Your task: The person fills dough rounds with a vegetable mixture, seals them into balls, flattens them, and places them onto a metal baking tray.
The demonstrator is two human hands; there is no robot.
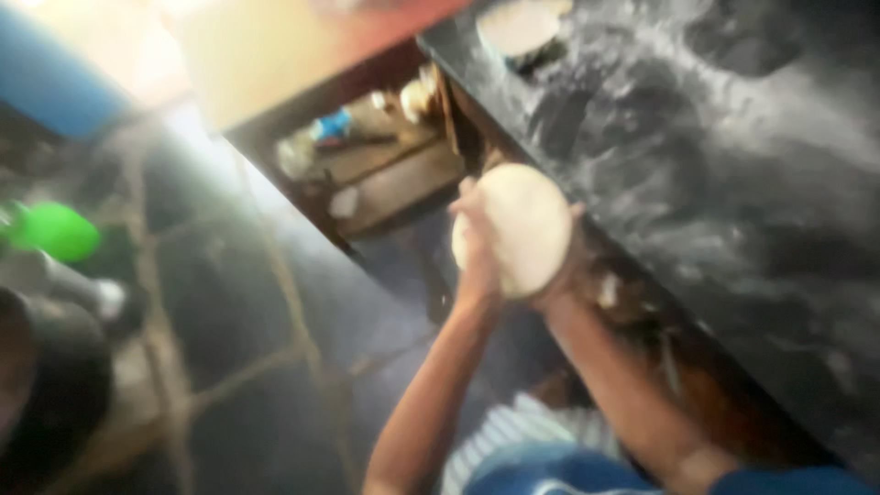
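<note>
At the far left a bright green rounded plastic thing sits above a dark, rounded pot, both blurred. A blue cylinder crosses the top left corner. The floor is dark stone slabs with pale, irregular joints between them.

Toward the middle, an open wooden shelf under the worktop edge holds small blurred items, one of them blue; their kinds cannot be told.

In the centre, a pale, smooth, round dough disc is held up in the air between both hands, just off the edge of the worktop and above the floor. The left hand presses against the disc's left side with the fingers spread flat along it; the right hand cups the disc's right edge from behind, mostly hidden by the dough. Neither hand is clenched: both lie open and flat on the dough, holding it between them. Both forearms are bare and rise from the bottom of the frame, above striped and blue cloth.

To the right, the worktop is a dark slab, smeared and dusted with white flour in cloudy streaks. Near its top edge stands a round, shallow dish with a pale inside.
</note>
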